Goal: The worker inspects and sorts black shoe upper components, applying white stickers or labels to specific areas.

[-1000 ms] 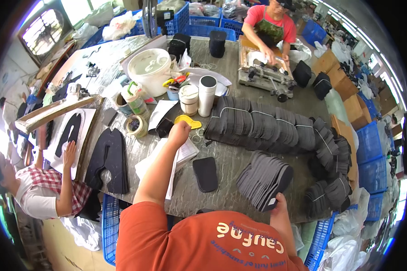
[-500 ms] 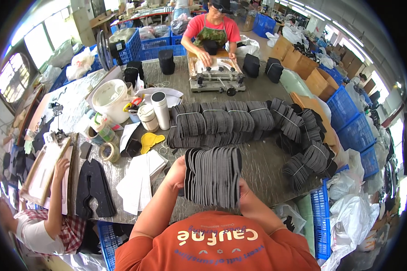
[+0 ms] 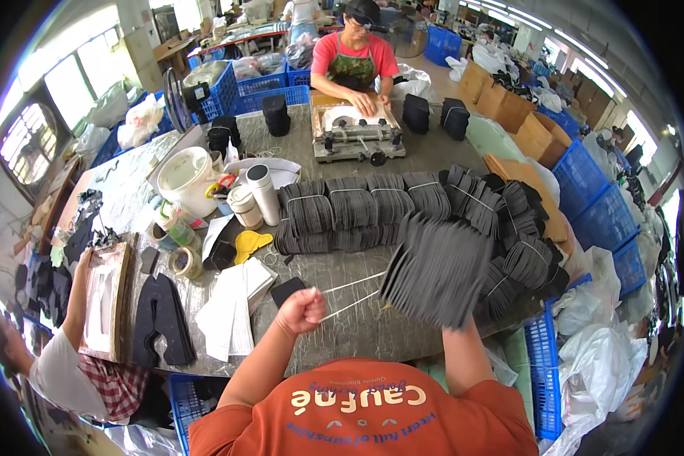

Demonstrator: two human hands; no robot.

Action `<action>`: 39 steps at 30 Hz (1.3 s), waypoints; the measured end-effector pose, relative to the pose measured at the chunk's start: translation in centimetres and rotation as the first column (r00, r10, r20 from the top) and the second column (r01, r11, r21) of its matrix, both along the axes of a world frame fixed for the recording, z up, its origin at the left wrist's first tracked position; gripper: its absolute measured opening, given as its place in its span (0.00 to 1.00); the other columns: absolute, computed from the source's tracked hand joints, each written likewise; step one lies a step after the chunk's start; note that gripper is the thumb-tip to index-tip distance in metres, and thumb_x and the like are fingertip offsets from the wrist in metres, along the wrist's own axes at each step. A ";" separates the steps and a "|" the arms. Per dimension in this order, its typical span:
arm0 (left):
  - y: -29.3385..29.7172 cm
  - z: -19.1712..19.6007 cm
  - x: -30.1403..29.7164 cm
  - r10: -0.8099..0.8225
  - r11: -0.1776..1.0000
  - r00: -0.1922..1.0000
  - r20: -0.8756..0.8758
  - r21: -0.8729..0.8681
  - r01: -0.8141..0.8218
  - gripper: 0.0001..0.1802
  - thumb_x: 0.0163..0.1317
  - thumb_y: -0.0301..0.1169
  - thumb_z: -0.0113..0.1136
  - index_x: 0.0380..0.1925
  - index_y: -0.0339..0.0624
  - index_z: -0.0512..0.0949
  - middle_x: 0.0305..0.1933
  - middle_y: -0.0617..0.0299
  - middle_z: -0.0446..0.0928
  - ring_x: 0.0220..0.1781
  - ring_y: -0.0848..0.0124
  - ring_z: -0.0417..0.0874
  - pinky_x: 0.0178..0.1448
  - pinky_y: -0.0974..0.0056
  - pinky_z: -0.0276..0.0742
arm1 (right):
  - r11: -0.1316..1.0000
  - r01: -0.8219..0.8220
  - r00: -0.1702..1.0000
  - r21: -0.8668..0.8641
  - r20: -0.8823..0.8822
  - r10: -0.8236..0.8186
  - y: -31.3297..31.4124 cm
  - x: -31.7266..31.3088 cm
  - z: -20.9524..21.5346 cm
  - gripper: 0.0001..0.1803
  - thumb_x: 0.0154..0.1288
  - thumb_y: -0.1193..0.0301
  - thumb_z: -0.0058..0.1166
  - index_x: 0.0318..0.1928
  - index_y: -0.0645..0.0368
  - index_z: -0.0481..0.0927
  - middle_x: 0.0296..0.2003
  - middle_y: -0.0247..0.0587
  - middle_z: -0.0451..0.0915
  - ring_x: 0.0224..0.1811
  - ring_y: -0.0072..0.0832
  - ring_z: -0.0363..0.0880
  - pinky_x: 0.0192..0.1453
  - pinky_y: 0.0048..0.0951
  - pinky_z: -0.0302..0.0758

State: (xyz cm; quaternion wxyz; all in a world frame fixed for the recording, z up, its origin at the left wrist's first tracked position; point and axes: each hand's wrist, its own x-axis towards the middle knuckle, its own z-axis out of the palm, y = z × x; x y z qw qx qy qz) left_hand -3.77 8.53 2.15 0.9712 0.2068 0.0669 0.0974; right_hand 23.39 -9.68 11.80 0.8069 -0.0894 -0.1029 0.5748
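Stack of dark grey pieces (image 3: pixel 433 270), blurred, above bench (image 3: pixel 357 340), near side of bundle row (image 3: pixel 368 204), left hand (image 3: pixel 302 310) fisted on white band (image 3: pixel 353 283) stretched to stack, right hand (image 3: pixel 460 333) mostly hidden behind stack, finger spread cannot be told.

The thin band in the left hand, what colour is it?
The band is whitish, best seen in the head view.

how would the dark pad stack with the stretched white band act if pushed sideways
The pad stack would probably shear or fan out, being many thin separate layers. Its uneven edges suggest single pads could slip. The white band, taut from the left hand, might tug it leftward.
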 end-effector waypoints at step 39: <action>11.0 13.5 7.2 0.819 0.424 0.538 -0.199 0.842 -0.333 0.40 0.60 0.31 0.62 0.67 0.32 0.52 0.57 0.49 0.71 0.53 0.66 0.77 0.53 0.62 0.76 | 0.950 0.309 0.220 -0.040 0.975 -0.030 21.2 -3.7 -0.5 0.29 0.70 0.55 0.47 0.59 0.67 0.66 0.51 0.56 0.75 0.57 0.36 0.72 0.60 0.31 0.66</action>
